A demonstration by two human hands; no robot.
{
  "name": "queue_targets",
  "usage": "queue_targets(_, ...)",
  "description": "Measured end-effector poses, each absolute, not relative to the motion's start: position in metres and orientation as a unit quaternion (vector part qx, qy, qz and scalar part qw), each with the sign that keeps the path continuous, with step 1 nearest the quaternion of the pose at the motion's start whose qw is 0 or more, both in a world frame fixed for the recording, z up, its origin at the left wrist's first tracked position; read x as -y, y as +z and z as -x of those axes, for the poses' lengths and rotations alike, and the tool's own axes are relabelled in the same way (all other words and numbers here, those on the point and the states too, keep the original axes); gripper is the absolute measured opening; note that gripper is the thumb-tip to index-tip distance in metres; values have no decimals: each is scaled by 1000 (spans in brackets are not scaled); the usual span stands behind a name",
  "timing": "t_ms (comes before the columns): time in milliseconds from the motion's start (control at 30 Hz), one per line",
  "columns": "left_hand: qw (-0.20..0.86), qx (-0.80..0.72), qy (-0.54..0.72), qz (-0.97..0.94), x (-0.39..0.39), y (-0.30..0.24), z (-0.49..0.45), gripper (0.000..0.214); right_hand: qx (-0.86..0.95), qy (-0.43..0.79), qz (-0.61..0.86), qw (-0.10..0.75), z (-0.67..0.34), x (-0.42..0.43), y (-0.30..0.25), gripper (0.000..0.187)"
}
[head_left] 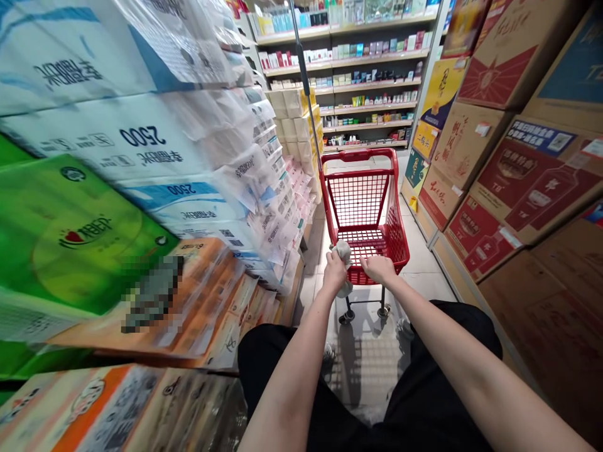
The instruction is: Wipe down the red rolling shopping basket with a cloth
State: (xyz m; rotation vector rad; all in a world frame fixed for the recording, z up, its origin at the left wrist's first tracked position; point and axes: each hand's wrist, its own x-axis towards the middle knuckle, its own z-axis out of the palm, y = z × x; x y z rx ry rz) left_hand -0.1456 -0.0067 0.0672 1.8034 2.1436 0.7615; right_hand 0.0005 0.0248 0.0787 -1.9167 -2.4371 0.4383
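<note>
A red plastic shopping cart [399,233] with a mesh basket and a pole on its left side stands upright on the floor in front of my legs. My left hand [335,271] is closed around a crumpled greyish cloth [344,252], beside the basket's near left corner. Curled fingers show on my right hand [379,269], close to the basket's near edge. Whether it touches the cart or holds anything small is hidden by the fingers. Both of my forearms reach forward over my black-clothed knees.
Stacked white tissue packs [155,135], green packs [70,238] and orange packs [207,295] line the left. Cardboard cartons [522,176] are piled along the right. Shelves [372,85] of small boxes and bottles cross the far end. Pale floor tiles [428,285] run between.
</note>
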Motion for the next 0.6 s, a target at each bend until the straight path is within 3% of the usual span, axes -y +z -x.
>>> queue_targets(167, 172, -674, 413, -588, 18, 39, 143, 24, 763, 148, 628, -30, -18, -47, 81, 54)
queue_targets(367, 279, -711, 450, -463, 47, -9, 160, 8, 769, 148, 620, -35, -26, -54, 81, 49)
queue_targets(600, 278, -632, 565, -451, 34, 15, 150, 26, 773, 136, 619, -30, -14, -53, 78, 50)
